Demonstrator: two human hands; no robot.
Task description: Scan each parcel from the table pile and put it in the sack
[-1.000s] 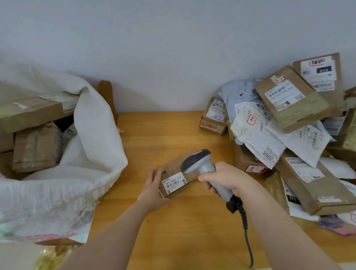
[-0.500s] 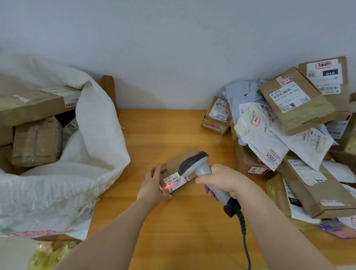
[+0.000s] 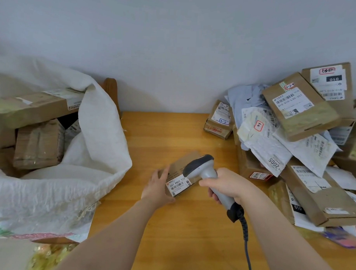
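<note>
Currently your left hand [image 3: 158,187] rests against the left end of the small brown parcel [image 3: 177,171], fingers fairly straight and together, thumb at its near corner. That parcel lies flat on the wooden table [image 3: 169,235], label up, between your two hands. Your right hand [image 3: 227,186] grips the grey scanner [image 3: 202,166] by its handle, fingers wrapped round it; the scanner's head sits over the parcel's right end. To your left, the white sack [image 3: 95,152] stands open with boxes inside, and the parcel pile [image 3: 294,139] is heaped on your right
</note>
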